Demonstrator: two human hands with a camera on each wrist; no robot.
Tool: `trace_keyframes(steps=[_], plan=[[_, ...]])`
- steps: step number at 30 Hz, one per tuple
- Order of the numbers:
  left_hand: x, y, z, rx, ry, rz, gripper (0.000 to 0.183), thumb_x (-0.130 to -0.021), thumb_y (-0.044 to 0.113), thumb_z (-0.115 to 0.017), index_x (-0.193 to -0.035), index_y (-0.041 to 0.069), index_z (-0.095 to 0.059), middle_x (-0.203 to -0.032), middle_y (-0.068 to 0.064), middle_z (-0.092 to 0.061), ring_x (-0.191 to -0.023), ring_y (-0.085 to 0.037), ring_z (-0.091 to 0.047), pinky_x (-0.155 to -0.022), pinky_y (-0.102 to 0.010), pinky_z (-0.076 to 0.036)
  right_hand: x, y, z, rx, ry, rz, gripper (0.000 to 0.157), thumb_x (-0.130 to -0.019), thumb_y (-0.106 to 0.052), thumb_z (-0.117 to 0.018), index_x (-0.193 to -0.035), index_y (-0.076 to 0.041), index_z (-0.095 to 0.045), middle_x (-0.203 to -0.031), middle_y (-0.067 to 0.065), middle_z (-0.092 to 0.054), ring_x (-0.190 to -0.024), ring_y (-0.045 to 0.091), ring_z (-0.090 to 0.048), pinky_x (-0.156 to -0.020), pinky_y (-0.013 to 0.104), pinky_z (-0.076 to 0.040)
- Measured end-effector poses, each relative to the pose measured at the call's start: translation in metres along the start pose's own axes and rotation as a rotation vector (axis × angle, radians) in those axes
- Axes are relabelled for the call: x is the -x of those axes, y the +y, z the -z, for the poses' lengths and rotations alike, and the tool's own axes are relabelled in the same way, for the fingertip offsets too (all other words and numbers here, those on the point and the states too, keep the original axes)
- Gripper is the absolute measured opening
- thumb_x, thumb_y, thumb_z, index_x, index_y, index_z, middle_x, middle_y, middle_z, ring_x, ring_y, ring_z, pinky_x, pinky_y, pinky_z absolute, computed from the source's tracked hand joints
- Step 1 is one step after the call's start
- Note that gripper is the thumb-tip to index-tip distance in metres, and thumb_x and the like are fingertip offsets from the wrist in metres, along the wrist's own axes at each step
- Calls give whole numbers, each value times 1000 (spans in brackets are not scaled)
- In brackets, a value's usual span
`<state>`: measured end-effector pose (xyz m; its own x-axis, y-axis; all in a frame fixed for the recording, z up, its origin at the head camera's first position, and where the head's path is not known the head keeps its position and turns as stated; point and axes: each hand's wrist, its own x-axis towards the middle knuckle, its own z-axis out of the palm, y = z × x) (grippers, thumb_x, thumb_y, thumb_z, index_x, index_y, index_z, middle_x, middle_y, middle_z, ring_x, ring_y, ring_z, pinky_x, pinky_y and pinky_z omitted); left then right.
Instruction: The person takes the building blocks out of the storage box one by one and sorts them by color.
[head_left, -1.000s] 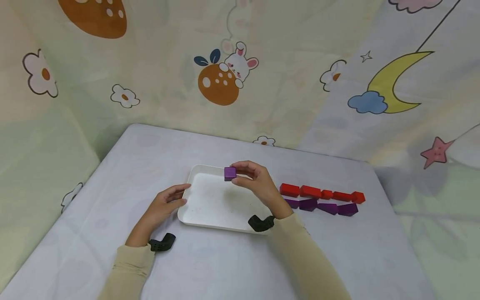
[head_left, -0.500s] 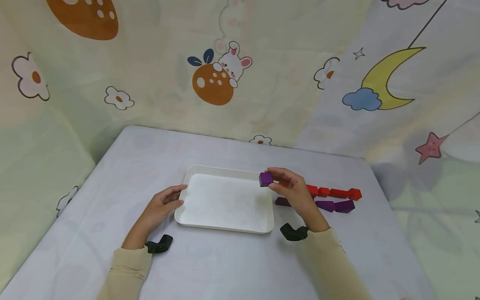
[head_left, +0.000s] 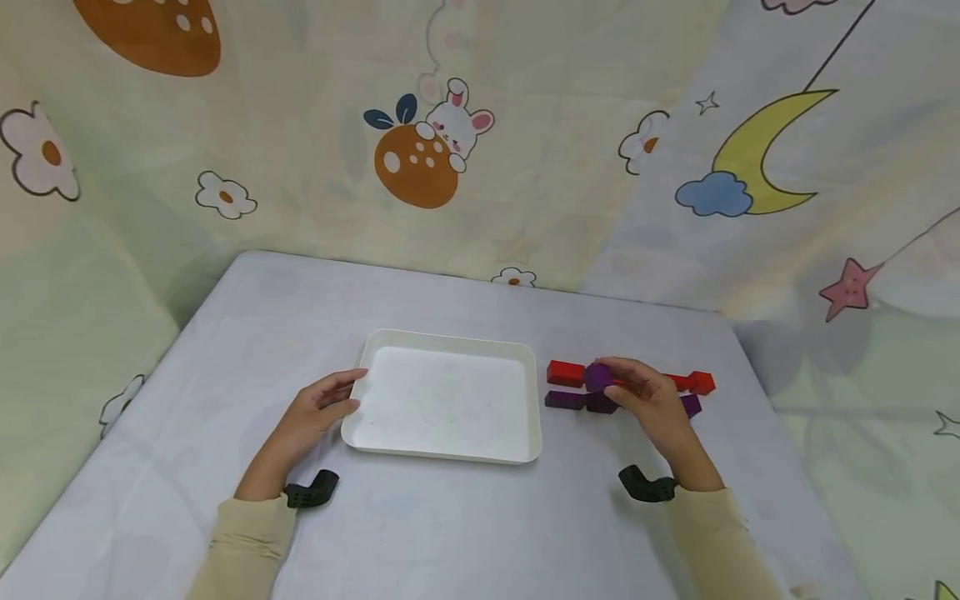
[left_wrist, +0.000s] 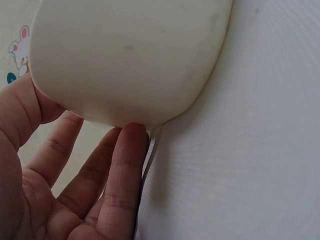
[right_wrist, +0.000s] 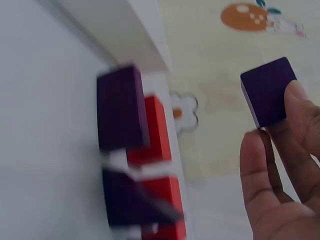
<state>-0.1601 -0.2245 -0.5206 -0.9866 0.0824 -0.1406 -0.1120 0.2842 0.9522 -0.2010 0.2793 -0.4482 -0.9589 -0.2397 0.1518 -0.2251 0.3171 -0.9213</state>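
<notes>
My left hand (head_left: 318,407) is at the left side of a white rectangular tray (head_left: 442,454). Its fairly straight fingers (left_wrist: 127,165) touch the tray's outer wall (left_wrist: 130,65) near a corner. To the right of the tray, my right hand (head_left: 651,402) pinches a small purple block (right_wrist: 267,90) between thumb and fingertips. That block is held above two rows of blocks and covers part of them. The back row is red, with a red block (head_left: 566,373) at its left end. In front lies the purple row, starting with a long purple block (head_left: 564,400).
Part of both rows is hidden behind my right hand. A red many-sided block (head_left: 701,383) ends the red row on the right. The white-covered table (head_left: 450,533) meets a printed cloth backdrop (head_left: 315,167) along its far edge.
My right hand has carried the purple block rightward, from over the tray to over the block rows. My left hand stays at the tray's left side. The head view has shifted slightly.
</notes>
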Motion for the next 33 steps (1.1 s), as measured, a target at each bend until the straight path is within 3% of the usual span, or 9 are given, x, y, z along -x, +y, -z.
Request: trace_keyframes(steps=[7, 13, 15, 18, 22, 29, 33], plan=[[1, 1, 2, -5, -1, 6, 56, -107, 16, -67, -160, 7, -52, -165, -23, -45, -148, -43, -46, -114, -51, -45, 16, 15, 44, 89, 69, 28, 40, -106, 3, -65, -145, 7, -61, -127, -24, -70, -115, -5, -66, -93, 12, -53], [3, 1, 3, -20, 5, -4, 55, -107, 15, -67, -159, 6, -53, -163, -24, -48, -147, -44, -48, -100, -20, -47, 27, 29, 76, 141, 112, 3, 41, -106, 3, -64, -147, 3, -62, -125, -26, -70, -115, -8, -65, -93, 9, -50], [3, 1, 4, -16, 5, -8, 55, -107, 15, -67, -159, 5, -52, -162, -25, -48, -146, -45, -48, -95, -14, -46, 30, 35, 85, 161, 122, 13, 41, -106, 4, -64, -147, 3, -62, -127, -26, -69, -116, -9, -64, -93, 9, -50], [3, 2, 3, -5, 4, -14, 55, -107, 14, -67, -159, 4, -52, -162, -25, -48, -146, -45, -48, -93, -12, -46, 32, 44, 100, 206, 143, 23, 43, -106, 5, -64, -149, 3, -61, -129, -29, -66, -117, -11, -62, -94, 8, -49], [4, 3, 2, 15, -3, -21, 56, -107, 13, -67, -160, 2, -51, -161, -26, -48, -145, -44, -49, -94, -13, -47, 38, 53, 120, 278, 175, -27, 45, -108, -1, -63, -153, -2, -60, -128, -35, -60, -115, -16, -58, -91, 5, -47], [3, 2, 0, 15, -12, -26, 57, -107, 12, -67, -160, 1, -49, -162, -28, -48, -145, -45, -49, -93, -13, -48, 48, 67, 145, 331, 192, -134, 43, -109, -3, -61, -151, 8, -55, -122, -39, -53, -108, -22, -55, -87, 4, -48], [2, 3, -1, 16, -10, -24, 56, -108, 12, -67, -160, 1, -50, -161, -27, -49, -144, -43, -50, -93, -13, -48, 50, 75, 149, 383, 182, -214, 44, -110, -6, -62, -150, 10, -54, -125, -28, -58, -103, -25, -51, -84, 3, -47]])
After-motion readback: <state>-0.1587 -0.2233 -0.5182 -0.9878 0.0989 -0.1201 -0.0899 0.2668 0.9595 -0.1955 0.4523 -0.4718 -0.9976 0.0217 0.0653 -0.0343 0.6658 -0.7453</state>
